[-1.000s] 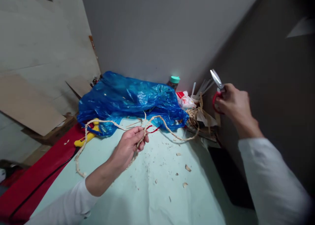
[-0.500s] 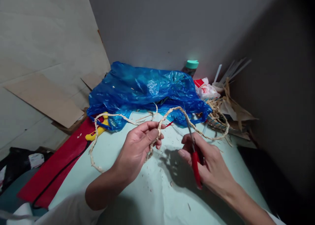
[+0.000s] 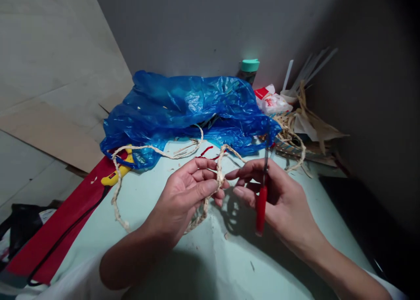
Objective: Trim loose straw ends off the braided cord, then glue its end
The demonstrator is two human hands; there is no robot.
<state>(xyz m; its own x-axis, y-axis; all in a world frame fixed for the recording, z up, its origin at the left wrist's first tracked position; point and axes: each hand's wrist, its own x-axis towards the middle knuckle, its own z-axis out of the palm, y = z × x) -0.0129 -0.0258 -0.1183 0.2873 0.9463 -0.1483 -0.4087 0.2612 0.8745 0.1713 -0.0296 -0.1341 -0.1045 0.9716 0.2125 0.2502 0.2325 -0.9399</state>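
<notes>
My left hand (image 3: pixel 190 195) pinches a pale braided rope (image 3: pixel 220 171) between thumb and fingers, above the light green table surface. One length of the rope loops out to the left and another runs right, behind my right hand. Red-handled scissors (image 3: pixel 261 208) rest in my right hand (image 3: pixel 278 195), blades pointing up and away. The fingertips of that hand are close beside the rope at my left fingers; whether they touch it I cannot tell. A short red strand (image 3: pixel 206 152) lies on the table just beyond my left hand.
A crumpled blue plastic bag (image 3: pixel 183 103) spreads along the back. A yellow-handled tool (image 3: pixel 116 171) with a black cord lies at left on a red strip (image 3: pixel 68 221). At back right are a green-lidded jar (image 3: pixel 250 68), a woven basket (image 3: pixel 284 118) and dry fibres. A dark flat object (image 3: pixel 348 221) lies right.
My right hand has come left toward the rope in my left hand, and the scissors now stand more upright. The view has shifted slightly. More of the red strand shows.
</notes>
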